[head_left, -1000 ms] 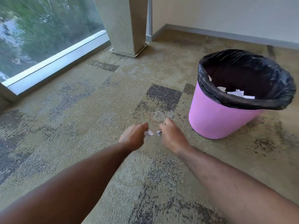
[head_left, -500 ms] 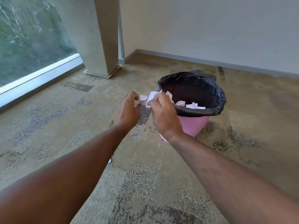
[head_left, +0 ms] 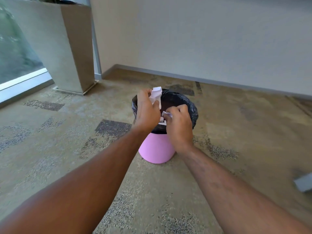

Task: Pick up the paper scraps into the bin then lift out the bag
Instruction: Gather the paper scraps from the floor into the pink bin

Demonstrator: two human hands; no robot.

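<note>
A pink bin (head_left: 156, 149) lined with a black bag (head_left: 184, 101) stands on the carpet in the middle of the view. Both hands hover over its opening. My left hand (head_left: 146, 112) pinches a folded white paper scrap (head_left: 156, 95) above the bin's left rim. My right hand (head_left: 179, 127) grips a smaller white scrap (head_left: 167, 114) over the near rim. A little white paper (head_left: 161, 121) shows between the hands, inside the bin. Most of the bin's inside is hidden behind my hands.
A tall stone-coloured planter (head_left: 67, 48) stands at the back left beside a floor-level window (head_left: 16, 56). A pale wall with a grey skirting (head_left: 219, 81) runs behind the bin. A grey object (head_left: 303, 182) lies at the right edge of the patterned carpet.
Both hands rose from the carpet holding scraps and moved over the bin's opening. The view lifted and pulled back, so the bin now looks smaller and central.
</note>
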